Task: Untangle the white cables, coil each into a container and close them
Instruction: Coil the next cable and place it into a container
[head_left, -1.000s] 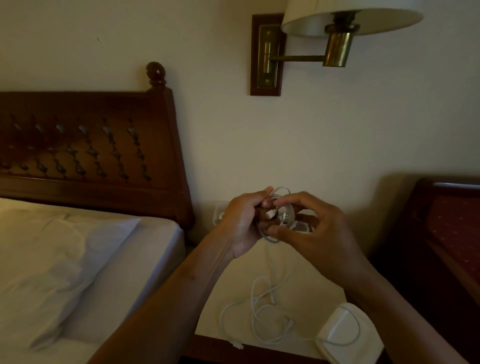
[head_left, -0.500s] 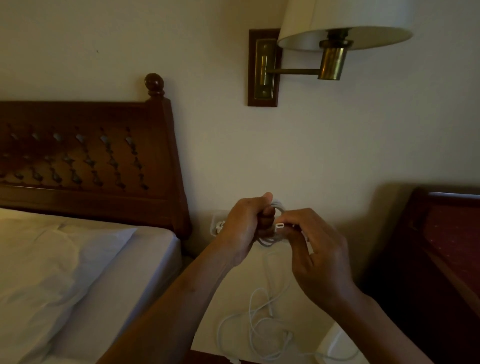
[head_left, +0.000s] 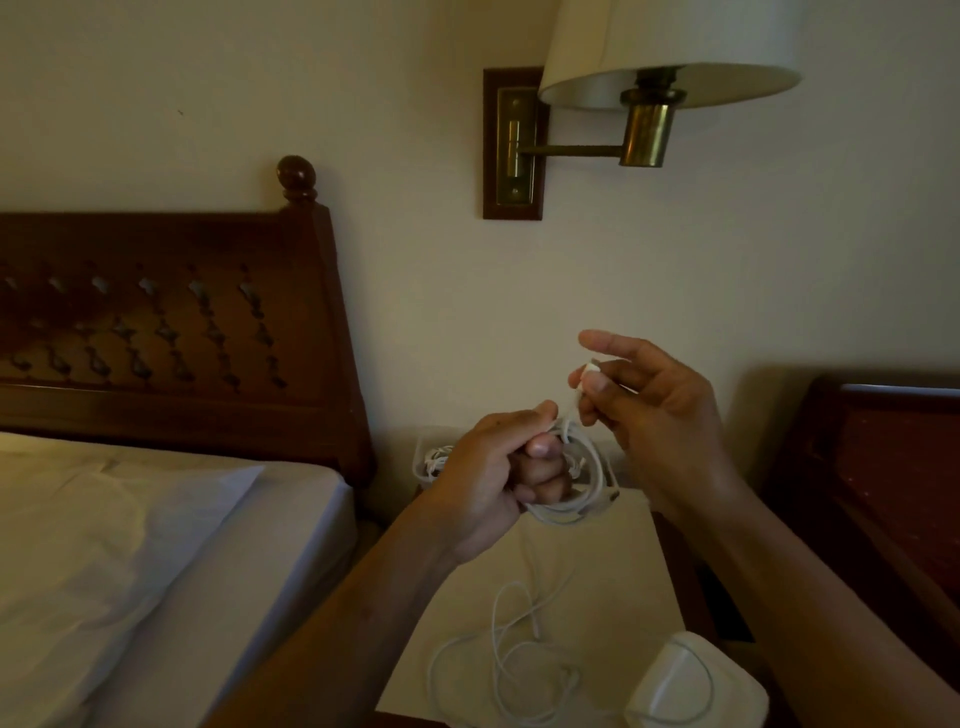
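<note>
My left hand (head_left: 498, 470) grips a coiled white cable (head_left: 582, 499) above the nightstand. My right hand (head_left: 649, 400) is raised just right of it and pinches that cable's plug end (head_left: 590, 370) between thumb and forefinger. A loose tangle of white cable (head_left: 511, 660) lies on the nightstand's light top (head_left: 613, 571) below my hands. A clear container (head_left: 431, 460) with coiled white cable inside stands at the back of the nightstand, partly hidden by my left hand. A white lid (head_left: 691, 680) lies at the front right, with a cable strand across it.
A bed with white sheets (head_left: 130, 545) and a dark wooden headboard (head_left: 182, 332) lies to the left. A brass wall lamp (head_left: 644, 88) hangs overhead. A dark wooden chair or second bed (head_left: 893, 467) stands to the right.
My right hand has lifted away from the coil, up and to the right, drawing the plug end out. The left hand keeps hold of the coil. The camera tilted slightly.
</note>
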